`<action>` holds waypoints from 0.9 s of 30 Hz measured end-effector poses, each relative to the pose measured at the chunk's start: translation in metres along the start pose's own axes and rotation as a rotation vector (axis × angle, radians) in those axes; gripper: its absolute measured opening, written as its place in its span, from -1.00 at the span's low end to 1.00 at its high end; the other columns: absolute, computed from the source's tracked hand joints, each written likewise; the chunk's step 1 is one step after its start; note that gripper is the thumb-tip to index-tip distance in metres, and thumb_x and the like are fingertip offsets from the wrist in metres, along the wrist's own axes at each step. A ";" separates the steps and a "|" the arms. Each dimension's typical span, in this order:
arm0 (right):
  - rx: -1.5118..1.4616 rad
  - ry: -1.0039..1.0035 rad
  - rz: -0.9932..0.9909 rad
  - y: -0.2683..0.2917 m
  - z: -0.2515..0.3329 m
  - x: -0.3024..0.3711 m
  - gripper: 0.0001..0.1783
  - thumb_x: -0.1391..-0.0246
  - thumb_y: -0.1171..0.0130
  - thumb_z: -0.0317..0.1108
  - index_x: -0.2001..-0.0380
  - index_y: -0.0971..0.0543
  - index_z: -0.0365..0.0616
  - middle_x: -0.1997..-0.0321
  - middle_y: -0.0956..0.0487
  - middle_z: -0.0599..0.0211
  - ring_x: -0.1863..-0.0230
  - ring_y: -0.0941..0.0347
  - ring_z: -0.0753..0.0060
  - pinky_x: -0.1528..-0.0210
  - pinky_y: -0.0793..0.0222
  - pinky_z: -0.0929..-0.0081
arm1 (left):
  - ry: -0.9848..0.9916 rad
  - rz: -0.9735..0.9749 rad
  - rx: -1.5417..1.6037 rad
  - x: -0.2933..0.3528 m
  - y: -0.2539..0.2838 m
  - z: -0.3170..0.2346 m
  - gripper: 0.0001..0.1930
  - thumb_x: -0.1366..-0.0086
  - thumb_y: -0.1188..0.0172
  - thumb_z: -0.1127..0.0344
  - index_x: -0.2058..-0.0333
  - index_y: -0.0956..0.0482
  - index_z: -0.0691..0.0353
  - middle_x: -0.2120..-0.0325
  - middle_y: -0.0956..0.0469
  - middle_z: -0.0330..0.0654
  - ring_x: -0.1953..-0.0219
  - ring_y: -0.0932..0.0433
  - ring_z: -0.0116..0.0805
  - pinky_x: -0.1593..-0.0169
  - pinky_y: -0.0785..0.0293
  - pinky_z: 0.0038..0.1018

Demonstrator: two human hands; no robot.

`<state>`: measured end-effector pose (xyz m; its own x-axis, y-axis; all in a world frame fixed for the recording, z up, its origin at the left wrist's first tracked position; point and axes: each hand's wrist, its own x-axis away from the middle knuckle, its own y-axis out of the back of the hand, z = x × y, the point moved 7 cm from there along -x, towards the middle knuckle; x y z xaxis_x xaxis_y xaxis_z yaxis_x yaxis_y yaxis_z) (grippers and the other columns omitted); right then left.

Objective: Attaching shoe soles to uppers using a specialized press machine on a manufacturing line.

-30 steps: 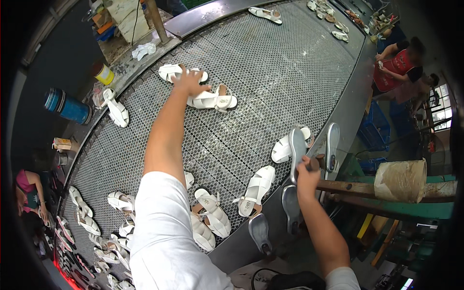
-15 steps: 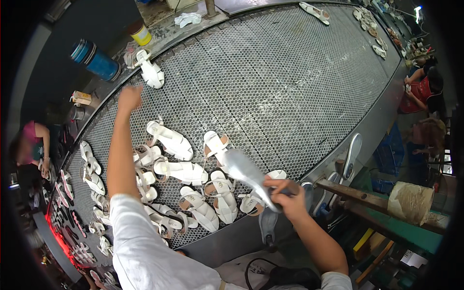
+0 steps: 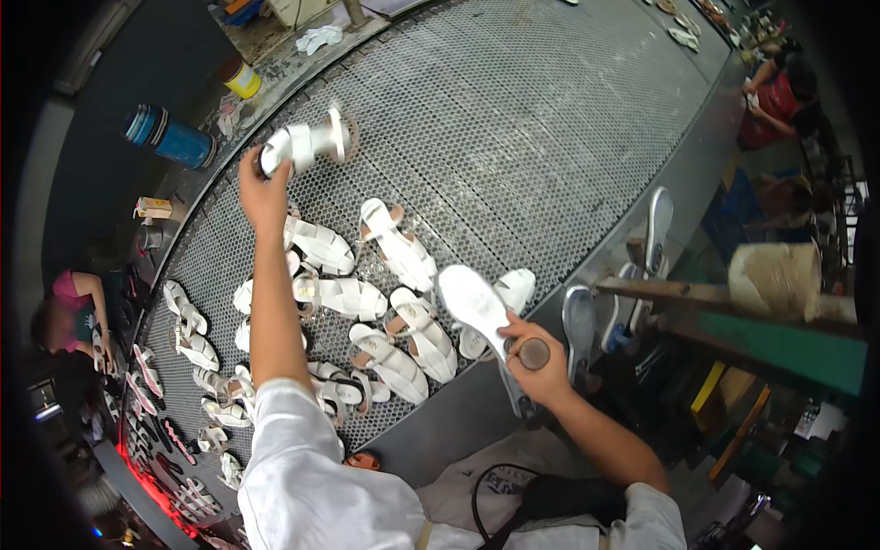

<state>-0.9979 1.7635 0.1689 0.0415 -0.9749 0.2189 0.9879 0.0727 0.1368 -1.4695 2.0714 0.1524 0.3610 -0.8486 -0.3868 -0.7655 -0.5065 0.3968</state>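
Observation:
At the far left of the mesh conveyor, my left hand [image 3: 265, 188] grips a white strappy sandal [image 3: 301, 147] by one end and holds it tilted, its far end blurred. Nearer the front edge, my right hand [image 3: 539, 367] is closed round a wooden handle [image 3: 533, 354], seen end-on. A shiny, pale, sole-shaped plate [image 3: 469, 295] extends from that hand, over part of a white sandal [image 3: 513, 291]. Between my arms lie several white sandals, among them one nearest the middle [image 3: 397, 243] and one lower down [image 3: 423, 337].
The metal mesh conveyor [image 3: 513, 128] fills the middle. Sole-shaped pieces [image 3: 658, 229] stand along its right edge near a wooden bar with a wrapped roll [image 3: 775, 280]. A blue flask [image 3: 170, 136] and a yellow tin [image 3: 242, 80] are at far left. Co-workers sit at left [image 3: 78, 312] and right [image 3: 775, 101].
My left hand, earlier empty beside the far-left sandal, now holds it raised and turned. My right hand has turned the sole-shaped plate, and its wooden handle end now shows. The whole view has shifted.

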 end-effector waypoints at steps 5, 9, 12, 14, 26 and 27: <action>0.104 0.384 -0.003 0.076 0.104 0.070 -0.86 0.06 -0.25 -0.68 0.45 -0.53 -0.23 -0.04 -0.67 -0.07 -0.41 -0.41 -0.29 -0.40 -0.32 0.01 | 0.323 0.180 0.612 0.119 0.015 -0.145 -0.60 -0.24 -0.26 0.47 -0.06 -0.56 0.40 0.13 -0.66 -0.12 0.15 -0.65 -0.32 0.00 -0.60 -0.41; 0.014 0.362 0.007 0.114 0.124 0.164 -0.82 0.08 -0.26 -0.71 0.44 -0.51 -0.24 -0.04 -0.68 -0.07 -0.41 -0.43 -0.27 -0.37 -0.37 0.04 | 0.738 0.344 1.163 0.223 -0.045 -0.229 -0.46 -0.26 -0.03 0.27 -0.20 -0.42 0.39 -0.06 -0.58 0.07 -0.05 -0.60 -0.01 -0.18 -0.55 -0.14; -0.049 0.326 -0.119 0.148 0.100 0.242 -0.79 0.10 -0.28 -0.70 0.42 -0.50 -0.21 -0.03 -0.69 -0.02 -0.40 -0.44 -0.20 -0.36 -0.39 0.05 | 0.808 0.758 1.481 0.282 -0.083 -0.292 -0.37 -0.31 -0.01 0.15 -0.30 -0.36 0.35 -0.23 -0.47 0.16 -0.15 -0.52 0.24 -0.35 -0.41 0.03; -0.159 0.333 -0.124 0.171 0.079 0.302 -0.83 0.06 -0.25 -0.67 0.39 -0.53 -0.21 -0.01 -0.69 -0.04 -0.41 -0.42 -0.26 -0.40 -0.35 -0.04 | 0.454 0.625 1.321 0.318 -0.071 -0.338 -0.38 -0.34 0.00 0.12 -0.31 -0.37 0.30 -0.27 -0.45 0.16 -0.19 -0.50 0.23 -0.28 -0.49 0.07; -0.512 0.230 -0.451 0.200 -0.056 0.533 -0.78 0.04 -0.26 -0.67 0.42 -0.46 -0.16 -0.01 -0.68 0.15 -0.41 -0.45 -0.05 -0.39 -0.37 0.06 | 0.762 1.152 0.787 0.618 -0.163 -0.408 -0.41 -0.50 0.27 0.06 -0.23 -0.51 0.34 0.00 -0.66 0.11 -0.04 -0.64 0.01 -0.21 -0.55 -0.08; -0.487 0.228 -0.530 0.207 -0.057 0.545 -0.77 0.05 -0.26 -0.68 0.42 -0.46 -0.15 -0.01 -0.68 0.17 -0.40 -0.46 -0.05 -0.39 -0.37 0.07 | 0.780 1.107 0.742 0.627 -0.164 -0.410 -0.40 -0.52 0.31 0.07 -0.23 -0.51 0.38 0.03 -0.67 0.13 -0.02 -0.64 0.02 -0.19 -0.56 -0.08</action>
<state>-0.7624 1.2354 0.2618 -0.4797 -0.8769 0.0305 0.8364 -0.4675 -0.2860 -0.8992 1.5599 0.1856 -0.5483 -0.7220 0.4220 -0.8276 0.3958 -0.3980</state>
